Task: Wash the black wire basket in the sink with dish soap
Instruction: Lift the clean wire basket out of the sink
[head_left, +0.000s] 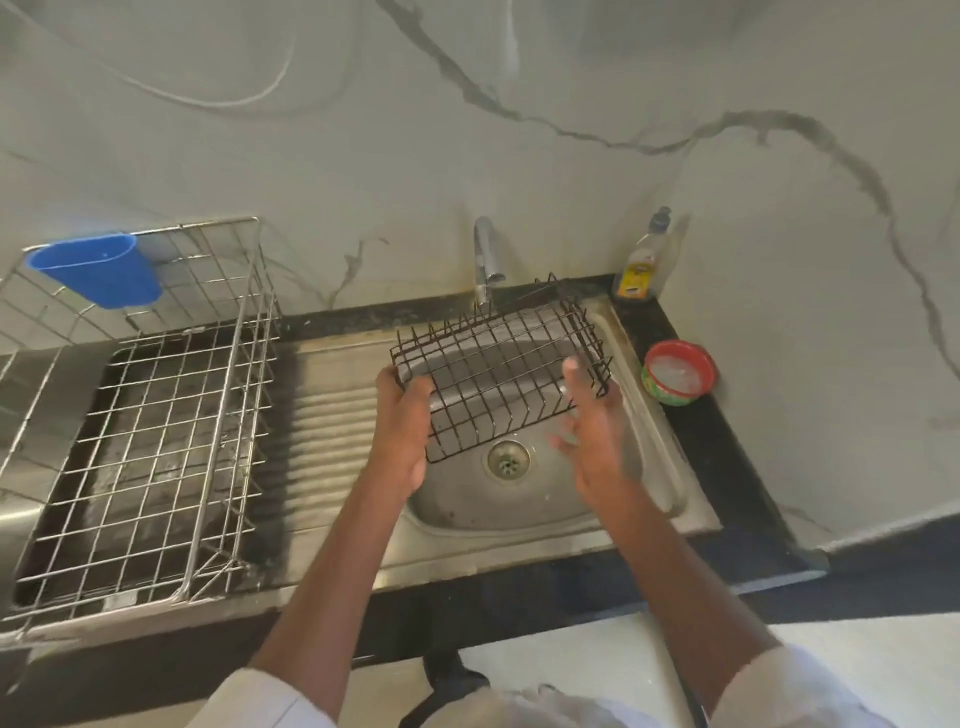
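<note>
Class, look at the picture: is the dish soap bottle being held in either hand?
No: the dish soap bottle stands on the counter corner, behind the sink.

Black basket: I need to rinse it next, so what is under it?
Under the basket, seen through its wires, is the sink bowl, with the drain just past its near edge. The left hand hides what lies under its left corner.

the wire basket (501, 371) hangs tilted over the sink (524, 499) between the left hand (405, 426) and right hand (592, 436), tap (487, 260) behind it, soap bottle (644, 260) and tub (679, 371) right on the surface (727, 467), drying rack (150, 415) left.
</note>
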